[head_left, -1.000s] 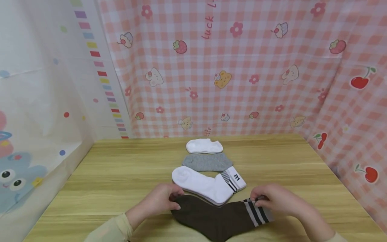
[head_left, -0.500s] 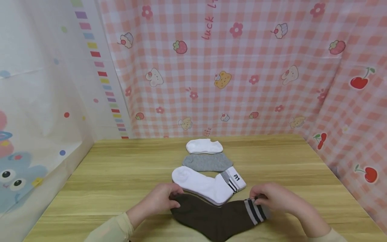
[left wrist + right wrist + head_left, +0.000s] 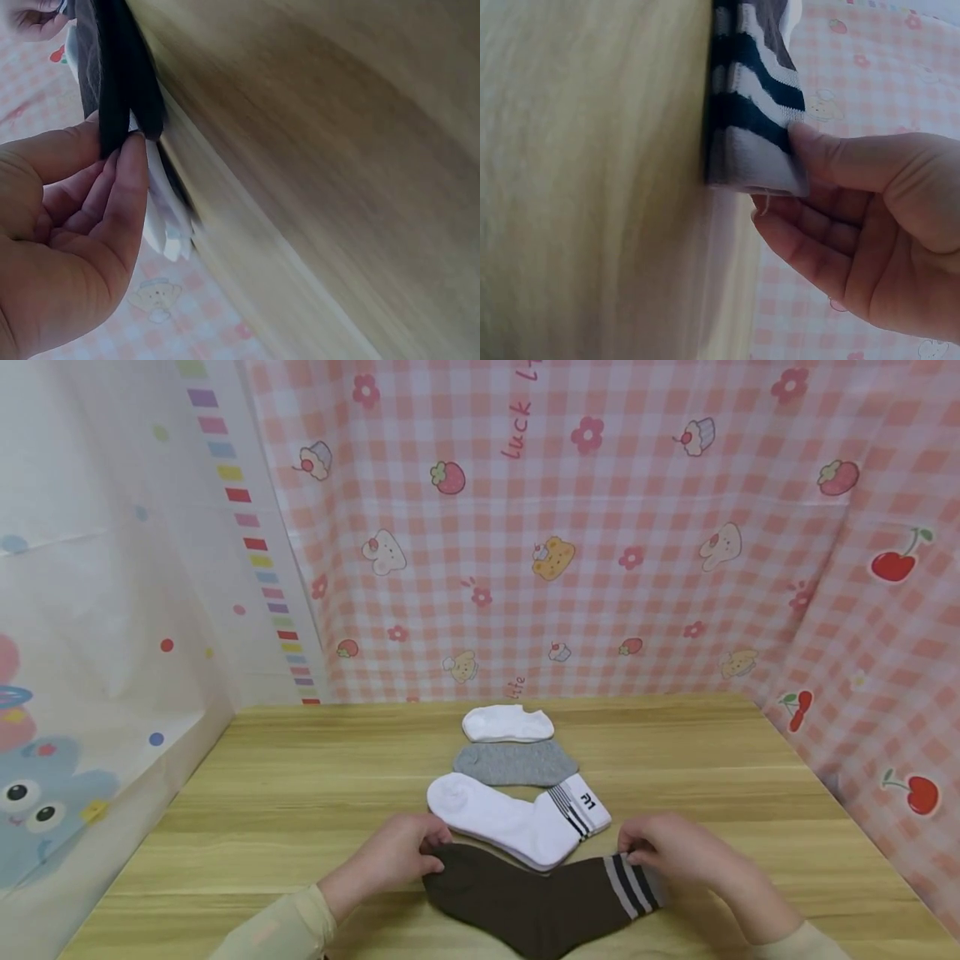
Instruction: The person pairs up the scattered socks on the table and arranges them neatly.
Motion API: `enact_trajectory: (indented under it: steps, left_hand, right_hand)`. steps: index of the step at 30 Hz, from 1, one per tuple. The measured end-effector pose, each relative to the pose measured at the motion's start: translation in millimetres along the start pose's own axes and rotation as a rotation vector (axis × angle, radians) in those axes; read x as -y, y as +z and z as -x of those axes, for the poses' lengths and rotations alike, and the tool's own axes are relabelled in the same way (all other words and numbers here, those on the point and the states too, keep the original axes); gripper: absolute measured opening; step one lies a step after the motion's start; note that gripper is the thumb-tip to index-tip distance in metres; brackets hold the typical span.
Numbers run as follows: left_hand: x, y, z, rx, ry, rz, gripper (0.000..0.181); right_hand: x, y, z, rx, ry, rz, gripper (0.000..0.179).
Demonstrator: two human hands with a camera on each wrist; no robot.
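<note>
A dark brown sock (image 3: pixel 510 893) with a grey-and-black striped cuff (image 3: pixel 754 97) lies stretched sideways at the front of the table. My left hand (image 3: pixel 401 852) pinches its toe end between thumb and fingers; the left wrist view shows the dark fabric (image 3: pixel 124 82) folded in layers there. At the other end my right hand (image 3: pixel 671 852) pinches the upper edge of the striped cuff, thumb on top and fingers beneath. Just beyond lies a white crew sock (image 3: pixel 487 810) with black stripes and lettering on its cuff, close along the brown sock's far edge.
Behind the white sock lie a grey ankle sock (image 3: pixel 513 763) and a white low-cut sock (image 3: pixel 506 724), stacked in a row toward the back. The wooden table (image 3: pixel 300 777) meets a pink checked cloth (image 3: pixel 487 610) at its far edge and a white patterned sheet (image 3: pixel 165 693) at the left.
Both hands keep their hold on the brown sock. The right hand has shifted very slightly left, and the cuff end has drawn in a little with it.
</note>
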State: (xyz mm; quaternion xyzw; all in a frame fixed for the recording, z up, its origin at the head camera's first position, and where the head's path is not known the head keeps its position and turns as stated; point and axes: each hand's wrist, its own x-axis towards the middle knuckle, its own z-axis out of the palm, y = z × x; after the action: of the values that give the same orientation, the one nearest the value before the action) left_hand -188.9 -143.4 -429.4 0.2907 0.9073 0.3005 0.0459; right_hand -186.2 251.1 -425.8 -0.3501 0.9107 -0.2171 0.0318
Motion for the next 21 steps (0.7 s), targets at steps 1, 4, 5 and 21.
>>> enact_trajectory:
  steps: [1, 4, 5, 21]
  left_hand:
    - [0.0, 0.1, -0.4, 0.001, -0.003, -0.011, 0.023]
    - [0.6, 0.3, -1.3, -0.001, -0.010, -0.044, 0.022]
    - [0.8, 0.4, -1.6, -0.002, -0.013, -0.051, 0.022]
    - [7.1, 2.0, -6.2, 0.032, 0.002, -0.112, 0.020]
  right_hand:
    - [-0.1, 0.7, -0.3, -0.006, 0.001, 0.008, 0.021]
    - [-0.8, 2.7, -0.9, -0.029, 0.003, 0.042, 0.023]
    - [-1.0, 3.2, -1.1, -0.038, 0.004, 0.053, 0.023]
    - [-4.6, 10.4, -2.6, -0.063, 0.050, 0.121, 0.026]
